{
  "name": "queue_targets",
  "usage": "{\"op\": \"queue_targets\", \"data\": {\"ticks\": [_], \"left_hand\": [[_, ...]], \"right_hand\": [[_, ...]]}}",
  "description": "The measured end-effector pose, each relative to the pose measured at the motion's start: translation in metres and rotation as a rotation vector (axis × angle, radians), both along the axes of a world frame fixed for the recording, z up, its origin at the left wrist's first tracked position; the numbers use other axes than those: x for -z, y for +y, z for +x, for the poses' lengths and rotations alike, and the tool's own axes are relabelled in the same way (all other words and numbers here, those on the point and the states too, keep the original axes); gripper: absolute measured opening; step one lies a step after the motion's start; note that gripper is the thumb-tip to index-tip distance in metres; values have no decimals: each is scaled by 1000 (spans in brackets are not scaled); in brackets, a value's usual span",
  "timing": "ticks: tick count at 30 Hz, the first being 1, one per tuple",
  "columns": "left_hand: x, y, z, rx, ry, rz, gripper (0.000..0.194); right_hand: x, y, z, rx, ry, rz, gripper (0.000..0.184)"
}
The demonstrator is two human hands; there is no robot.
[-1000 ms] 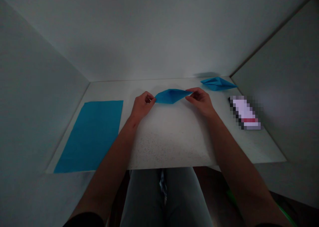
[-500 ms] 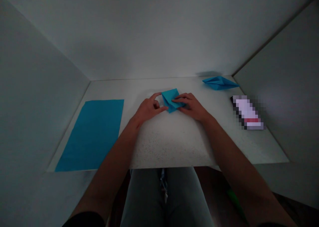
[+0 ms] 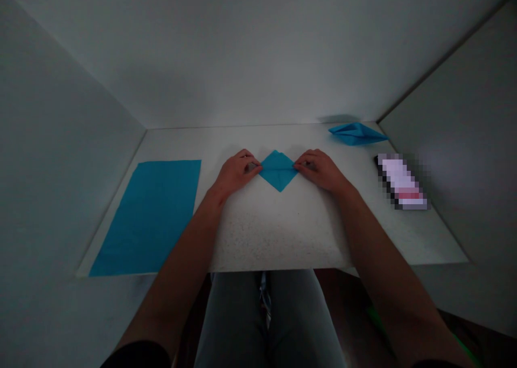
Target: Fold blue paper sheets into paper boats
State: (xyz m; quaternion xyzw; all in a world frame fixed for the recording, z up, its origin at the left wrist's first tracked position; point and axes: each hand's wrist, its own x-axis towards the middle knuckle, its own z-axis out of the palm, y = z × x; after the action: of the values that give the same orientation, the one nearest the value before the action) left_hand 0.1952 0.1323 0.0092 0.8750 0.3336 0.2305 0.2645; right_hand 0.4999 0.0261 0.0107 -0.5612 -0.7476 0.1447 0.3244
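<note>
Your forearms [image 3: 177, 287] reach forward over the near edge of the white speckled desk [image 3: 283, 238], angling inward so both hands meet at its middle. Your left hand [image 3: 236, 173] and right hand [image 3: 319, 169] rest palm-down, their fingers [image 3: 252, 166] closed in a pinch on opposite side corners of a folded blue paper diamond [image 3: 278, 173], which seems to keep its horizontal crease flat and taut against the desk. To the left lies a flat rectangular blue paper sheet [image 3: 149, 217]. Further right sits a pixelated white-and-red object [image 3: 399, 182], too blurred to name, and beyond it, a folded blue paper boat shape [image 3: 357, 133].
</note>
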Motion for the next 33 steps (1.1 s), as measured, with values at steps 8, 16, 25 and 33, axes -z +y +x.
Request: {"op": "queue_targets", "data": {"ticks": [8, 16, 25, 33], "left_hand": [[0, -3, 4, -35, 27, 15, 17], [0, -6, 6, -62, 53, -18, 22], [0, -5, 5, 26, 24, -17, 16], [0, -5, 7, 14, -161, -163, 12]], "right_hand": [[10, 3, -8, 116, 42, -75, 24], [10, 1, -1, 90, 41, -47, 29], [1, -1, -11, 18, 374, -41, 25], [-3, -3, -12, 2, 415, -26, 26]]}}
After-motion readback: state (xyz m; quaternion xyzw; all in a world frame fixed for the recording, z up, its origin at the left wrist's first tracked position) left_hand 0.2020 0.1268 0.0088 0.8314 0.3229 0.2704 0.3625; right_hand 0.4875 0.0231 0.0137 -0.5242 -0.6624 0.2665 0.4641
